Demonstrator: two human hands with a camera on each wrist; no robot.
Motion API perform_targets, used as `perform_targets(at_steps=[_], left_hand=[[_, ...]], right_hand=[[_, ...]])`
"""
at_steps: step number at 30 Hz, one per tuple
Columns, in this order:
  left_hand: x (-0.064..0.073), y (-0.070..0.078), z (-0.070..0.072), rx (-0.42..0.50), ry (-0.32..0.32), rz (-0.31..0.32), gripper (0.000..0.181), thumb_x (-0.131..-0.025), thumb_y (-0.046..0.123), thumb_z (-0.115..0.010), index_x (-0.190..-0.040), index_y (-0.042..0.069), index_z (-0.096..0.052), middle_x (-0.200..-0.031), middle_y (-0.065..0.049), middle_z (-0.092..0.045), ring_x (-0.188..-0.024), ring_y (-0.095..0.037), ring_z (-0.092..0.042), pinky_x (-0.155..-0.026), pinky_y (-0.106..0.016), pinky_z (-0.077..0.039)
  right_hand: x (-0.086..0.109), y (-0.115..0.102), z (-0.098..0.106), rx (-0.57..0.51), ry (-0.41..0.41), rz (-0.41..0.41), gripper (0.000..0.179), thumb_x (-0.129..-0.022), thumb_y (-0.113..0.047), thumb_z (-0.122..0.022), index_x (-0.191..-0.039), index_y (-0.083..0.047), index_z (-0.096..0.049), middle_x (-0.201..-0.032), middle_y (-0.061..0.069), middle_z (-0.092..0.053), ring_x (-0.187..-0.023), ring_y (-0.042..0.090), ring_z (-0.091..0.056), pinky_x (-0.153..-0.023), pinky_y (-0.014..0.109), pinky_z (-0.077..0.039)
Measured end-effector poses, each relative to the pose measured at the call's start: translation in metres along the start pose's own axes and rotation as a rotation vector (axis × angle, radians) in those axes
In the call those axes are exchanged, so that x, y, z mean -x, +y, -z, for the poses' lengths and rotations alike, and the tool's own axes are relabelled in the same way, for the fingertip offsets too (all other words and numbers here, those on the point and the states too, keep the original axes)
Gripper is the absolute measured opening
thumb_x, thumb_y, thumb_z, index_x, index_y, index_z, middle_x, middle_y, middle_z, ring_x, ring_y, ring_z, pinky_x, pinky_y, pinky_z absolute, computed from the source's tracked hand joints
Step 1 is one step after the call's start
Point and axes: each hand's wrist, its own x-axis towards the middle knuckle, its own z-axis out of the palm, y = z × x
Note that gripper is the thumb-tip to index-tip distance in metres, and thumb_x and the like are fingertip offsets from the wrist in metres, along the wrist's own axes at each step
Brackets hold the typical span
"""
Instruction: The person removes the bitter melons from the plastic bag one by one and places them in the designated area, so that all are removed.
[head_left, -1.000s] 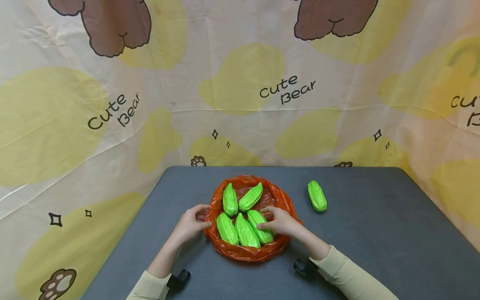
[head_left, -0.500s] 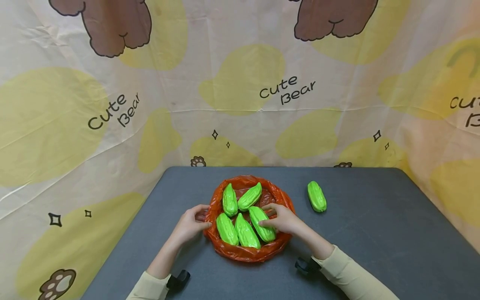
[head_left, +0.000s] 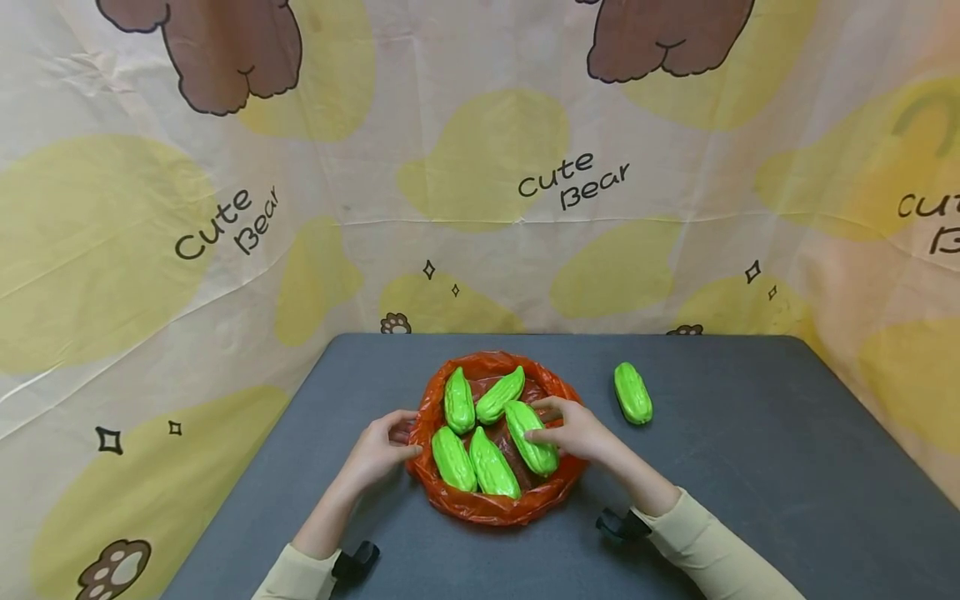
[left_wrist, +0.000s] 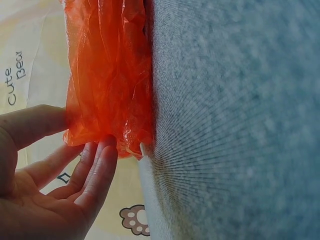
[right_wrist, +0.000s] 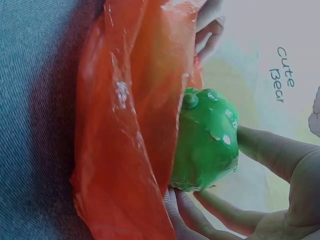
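Observation:
In the head view, a round container lined with an orange-red plastic bag point(head_left: 491, 510) holds several light green, ridged bitter melons point(head_left: 453, 460). My right hand point(head_left: 573, 429) pinches one bitter melon point(head_left: 530, 442) between thumb and fingers, at the right inside of the bag. That bitter melon point(right_wrist: 207, 137) is raised at the rim in the right wrist view, its knobbed end showing and its lower part hidden by the plastic. My left hand point(head_left: 378, 450) rests against the bag's left side. Its fingers point(left_wrist: 100, 175) are relaxed, with fingertips right at the plastic in the left wrist view.
Another bitter melon point(head_left: 633, 392) lies on the dark grey table point(head_left: 720, 467), right of the bag near the back edge. A cream cloth point(head_left: 480, 167) with bear prints hangs behind and along the sides. Black camera straps point(head_left: 356, 562) sit at both wrists.
My right hand has lifted the pinched bitter melon and drawn it away from its neighbour, upward and to the right in the head view. The left hand and the other bitter melons stay put.

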Motion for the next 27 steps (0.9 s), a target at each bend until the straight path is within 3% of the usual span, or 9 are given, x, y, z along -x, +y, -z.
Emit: perform_targets(at_steps=[27], left_hand=[[-0.001,-0.001,-0.001,0.005,-0.011,0.008,0.050,-0.078,0.010,-0.076,-0.124,0.004,-0.059,-0.105,-0.012,-0.064,-0.093,-0.024,-0.064,-0.076,-0.037,-0.053]], right_hand=[[0.010,0.002,0.046,-0.072,0.039,-0.018,0.061,-0.087,-0.031,-0.068,-0.139,-0.007,-0.044,-0.134,0.023,-0.049,-0.111,0.035,-0.058,-0.078,0.042,-0.054]])
